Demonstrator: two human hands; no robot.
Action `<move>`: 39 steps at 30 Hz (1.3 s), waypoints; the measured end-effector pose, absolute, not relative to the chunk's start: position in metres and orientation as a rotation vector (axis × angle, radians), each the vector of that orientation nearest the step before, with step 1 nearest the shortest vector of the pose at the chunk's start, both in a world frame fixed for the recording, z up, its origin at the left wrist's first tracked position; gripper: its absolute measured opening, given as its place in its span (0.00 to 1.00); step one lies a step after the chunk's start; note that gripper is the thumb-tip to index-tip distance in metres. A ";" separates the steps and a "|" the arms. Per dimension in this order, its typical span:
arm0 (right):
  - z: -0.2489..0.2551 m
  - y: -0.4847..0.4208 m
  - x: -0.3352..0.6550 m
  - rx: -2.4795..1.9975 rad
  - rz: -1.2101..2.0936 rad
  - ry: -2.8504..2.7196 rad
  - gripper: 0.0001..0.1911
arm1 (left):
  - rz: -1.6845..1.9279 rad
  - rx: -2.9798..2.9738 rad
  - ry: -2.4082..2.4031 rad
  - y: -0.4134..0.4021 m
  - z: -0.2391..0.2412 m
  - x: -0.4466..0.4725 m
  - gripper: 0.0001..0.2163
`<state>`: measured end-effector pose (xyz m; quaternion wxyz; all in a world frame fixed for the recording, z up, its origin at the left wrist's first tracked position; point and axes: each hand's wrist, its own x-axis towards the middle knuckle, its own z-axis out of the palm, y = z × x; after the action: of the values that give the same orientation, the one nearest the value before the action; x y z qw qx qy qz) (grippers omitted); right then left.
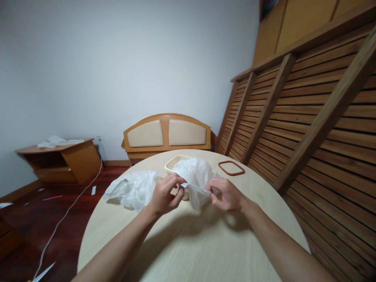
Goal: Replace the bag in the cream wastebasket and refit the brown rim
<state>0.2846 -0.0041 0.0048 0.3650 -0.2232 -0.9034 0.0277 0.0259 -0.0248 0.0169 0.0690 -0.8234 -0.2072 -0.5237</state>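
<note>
White plastic bag pinched by left hand and right hand, cream container mostly hidden behind

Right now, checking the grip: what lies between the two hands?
In the head view, a twisted strip of the white plastic bag runs from the left hand to the right hand.

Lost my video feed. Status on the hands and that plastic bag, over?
Both pinching the white plastic bag: left hand, right hand, above the table. The cream container sits just behind. A second bag lies left, brown ring right.
</note>
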 end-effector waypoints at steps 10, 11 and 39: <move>0.007 -0.019 0.258 -0.479 -0.088 -2.255 0.20 | -1.289 -2.567 -0.526 -0.032 0.011 0.040 0.04; 0.007 -0.020 0.256 -0.463 -0.126 -2.243 0.14 | -1.316 -2.578 -0.530 -0.032 0.011 0.040 0.04; -0.030 0.066 0.353 -1.265 0.074 -1.458 0.19 | -1.558 -2.515 -1.216 0.017 -0.003 0.005 0.08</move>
<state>0.3533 0.0656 -0.0300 0.5687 -0.5387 -0.6209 0.0313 0.0046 0.0167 -0.0033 -0.0285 -0.7860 -0.3800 -0.4868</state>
